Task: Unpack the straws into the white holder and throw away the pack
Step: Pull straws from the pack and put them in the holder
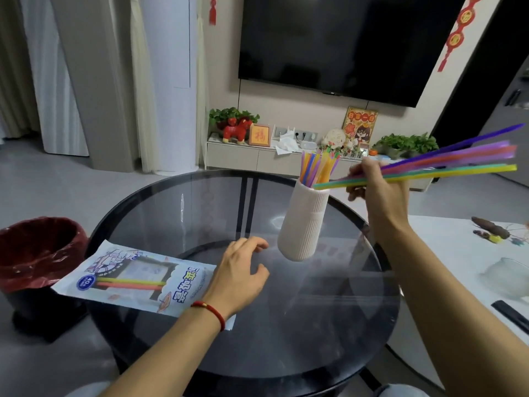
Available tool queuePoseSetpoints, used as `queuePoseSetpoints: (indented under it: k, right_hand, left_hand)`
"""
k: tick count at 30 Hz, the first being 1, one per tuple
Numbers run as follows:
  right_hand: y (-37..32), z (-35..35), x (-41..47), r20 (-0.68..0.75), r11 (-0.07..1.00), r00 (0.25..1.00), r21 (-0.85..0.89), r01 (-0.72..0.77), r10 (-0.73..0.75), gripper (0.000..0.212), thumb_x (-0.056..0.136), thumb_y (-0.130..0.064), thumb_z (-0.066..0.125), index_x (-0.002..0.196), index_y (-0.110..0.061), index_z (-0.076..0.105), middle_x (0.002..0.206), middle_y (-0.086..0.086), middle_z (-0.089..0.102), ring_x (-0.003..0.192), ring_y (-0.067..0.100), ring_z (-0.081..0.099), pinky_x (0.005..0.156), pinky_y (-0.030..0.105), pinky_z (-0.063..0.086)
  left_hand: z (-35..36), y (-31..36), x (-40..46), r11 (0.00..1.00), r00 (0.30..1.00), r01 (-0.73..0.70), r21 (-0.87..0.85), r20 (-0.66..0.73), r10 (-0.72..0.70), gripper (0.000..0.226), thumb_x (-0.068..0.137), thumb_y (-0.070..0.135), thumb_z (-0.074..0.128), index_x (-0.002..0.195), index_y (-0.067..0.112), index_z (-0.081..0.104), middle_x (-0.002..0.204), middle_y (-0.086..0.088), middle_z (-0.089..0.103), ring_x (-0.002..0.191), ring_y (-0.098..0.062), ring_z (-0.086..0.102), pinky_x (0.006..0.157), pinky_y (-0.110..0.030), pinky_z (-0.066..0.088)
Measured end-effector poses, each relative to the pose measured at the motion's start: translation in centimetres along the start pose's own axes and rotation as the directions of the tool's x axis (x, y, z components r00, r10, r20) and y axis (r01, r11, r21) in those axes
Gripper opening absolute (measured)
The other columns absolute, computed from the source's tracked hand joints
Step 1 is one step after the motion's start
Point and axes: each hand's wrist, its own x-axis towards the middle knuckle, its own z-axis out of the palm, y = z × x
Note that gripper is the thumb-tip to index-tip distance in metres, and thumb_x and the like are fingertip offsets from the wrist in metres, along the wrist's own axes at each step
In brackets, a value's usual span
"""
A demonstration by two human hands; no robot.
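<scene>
A ribbed white holder (303, 224) stands on the round dark glass table (200, 207), with several coloured straws (317, 167) sticking out of its top. My right hand (375, 184) grips a bundle of coloured straws (446, 161) held nearly level, their near ends at the holder's mouth. My left hand (243, 276) hovers relaxed over the table beside the holder's base and holds nothing. The white and blue straw pack (134, 279) lies flat at the table's left edge, with two straws showing through its window.
A black bin with a red liner (37, 253) stands on the floor left of the table. A white table (463, 253) on the right carries a glass bowl (506, 279), small items and a black remote (512, 313). A TV cabinet stands behind.
</scene>
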Motion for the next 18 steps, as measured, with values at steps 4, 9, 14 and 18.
queuePoseSetpoints:
  k: [4,9,14,18]
  right_hand:
    - [-0.5,1.0,2.9,0.018,0.972,0.997,-0.223,0.071,-0.068,0.03,0.103,-0.016,0.057,0.076,-0.01,0.067,0.075,0.016,0.07,0.062,0.035,0.066,0.058,0.045,0.058]
    - [-0.2,2.6,4.8,0.088,0.862,0.996,-0.503,0.067,-0.026,0.03,0.098,-0.017,0.056,0.08,0.001,0.071,0.074,0.026,0.075,0.05,0.028,0.07,0.042,0.026,0.053]
    - [0.7,3.9,5.5,0.163,0.808,0.987,-0.582,0.096,0.0,0.033,0.095,-0.016,0.057,0.076,0.009,0.066,0.07,0.028,0.073,0.051,0.032,0.072,0.042,0.045,0.061]
    - [1.4,4.8,6.3,0.193,0.753,0.981,-0.649,0.106,0.028,0.025,0.086,-0.016,0.065,0.064,-0.004,0.063,0.062,0.014,0.07,0.056,0.028,0.075,0.043,0.033,0.061]
  left_hand:
    - [0.5,1.2,0.5,1.0,0.999,-0.015,-0.01,0.035,0.015,0.036,0.086,0.012,0.059,0.12,0.023,0.057,0.12,0.007,0.056,0.116,-0.008,0.049,0.097,-0.025,0.042]
    - [0.9,4.1,3.4,0.985,0.999,0.025,-0.171,0.052,-0.016,0.055,0.081,0.017,0.071,0.13,0.022,0.049,0.126,0.005,0.057,0.113,-0.006,0.053,0.097,-0.024,0.045]
    - [2.4,6.5,12.1,0.953,0.97,0.22,-0.207,0.148,-0.192,0.112,0.073,0.037,0.084,0.155,0.02,0.009,0.155,-0.007,0.034,0.138,-0.029,0.04,0.11,-0.048,0.038]
    - [4.3,6.8,16.1,0.952,0.964,0.24,-0.192,0.162,-0.21,0.097,0.068,0.044,0.085,0.145,0.024,0.028,0.133,-0.005,0.057,0.121,-0.03,0.056,0.099,-0.049,0.05]
